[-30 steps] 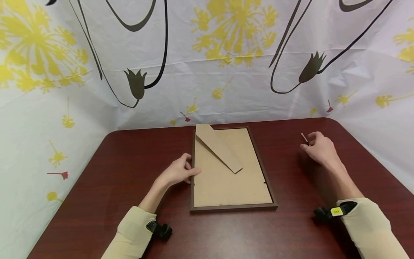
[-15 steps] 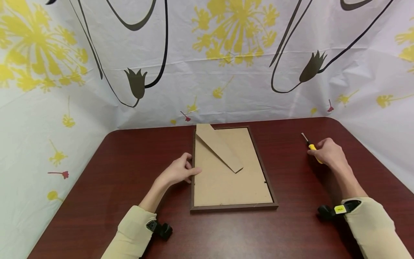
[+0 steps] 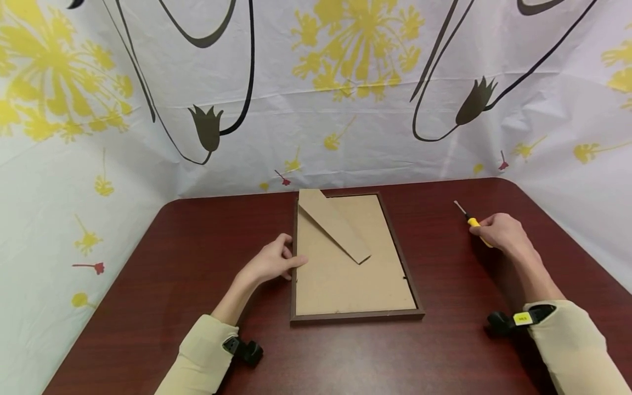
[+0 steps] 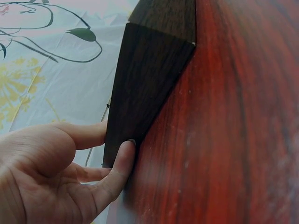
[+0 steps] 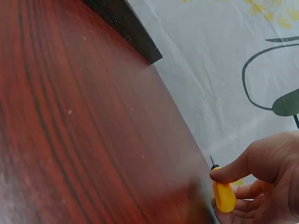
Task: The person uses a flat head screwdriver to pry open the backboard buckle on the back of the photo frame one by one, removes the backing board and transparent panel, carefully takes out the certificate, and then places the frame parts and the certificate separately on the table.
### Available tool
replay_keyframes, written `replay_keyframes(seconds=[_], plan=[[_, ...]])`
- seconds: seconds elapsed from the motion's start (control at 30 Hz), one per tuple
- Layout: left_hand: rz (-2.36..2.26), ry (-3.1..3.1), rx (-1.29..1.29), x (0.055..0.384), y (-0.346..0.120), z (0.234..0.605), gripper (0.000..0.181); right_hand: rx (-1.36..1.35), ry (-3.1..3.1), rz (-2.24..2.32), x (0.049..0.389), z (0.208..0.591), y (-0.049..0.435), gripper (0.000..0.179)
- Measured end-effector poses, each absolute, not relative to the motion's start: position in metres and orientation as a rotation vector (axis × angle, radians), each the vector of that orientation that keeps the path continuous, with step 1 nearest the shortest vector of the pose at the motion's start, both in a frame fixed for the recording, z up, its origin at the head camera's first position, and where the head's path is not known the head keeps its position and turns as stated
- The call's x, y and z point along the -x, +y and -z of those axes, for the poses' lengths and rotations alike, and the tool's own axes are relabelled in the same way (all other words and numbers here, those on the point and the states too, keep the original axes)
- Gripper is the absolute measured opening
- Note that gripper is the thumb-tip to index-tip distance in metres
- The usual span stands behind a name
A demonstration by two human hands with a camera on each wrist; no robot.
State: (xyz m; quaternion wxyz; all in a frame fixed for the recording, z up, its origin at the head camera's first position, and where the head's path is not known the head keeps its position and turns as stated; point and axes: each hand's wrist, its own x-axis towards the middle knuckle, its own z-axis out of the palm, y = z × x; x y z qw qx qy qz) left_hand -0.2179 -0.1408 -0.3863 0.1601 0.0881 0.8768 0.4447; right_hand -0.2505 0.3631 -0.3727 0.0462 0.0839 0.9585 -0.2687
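Note:
A brown picture frame (image 3: 357,316) lies face down, its tan backing board (image 3: 355,291) showing. A folded cardboard stand (image 3: 336,225) slants over the upper part of that board. At the frame's left side my left hand (image 3: 271,262) pinches the edge, thumb over the backing and fingers along the outer side. In the left wrist view the fingers touch the dark side wall of the frame (image 4: 149,70). Well to the right, my right hand (image 3: 503,230) holds a yellow-handled screwdriver (image 3: 474,222) between thumb and fingers. Its metal tip points away, up and left; part of the handle (image 5: 224,198) is hidden by the fingers.
The dark red wooden table (image 3: 207,230) has rounded far corners. A white sheet (image 3: 276,71) with yellow and dark flower prints hangs behind and beside it. A black camera is strapped to each wrist over beige sleeves (image 3: 568,340).
My right hand has drawn back toward me and slightly right, uncovering the screwdriver's yellow handle, and the tip has then shifted slightly left. The left hand and the frame stay put.

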Motion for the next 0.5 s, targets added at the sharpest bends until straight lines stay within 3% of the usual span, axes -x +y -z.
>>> replay_keyframes(seconds=[0.5], plan=[[-1.279, 2.509, -0.244, 0.218, -0.139, 0.386, 0.071, 0.034, 2.847, 1.117, 0.251, 0.354, 0.332, 0.042]])
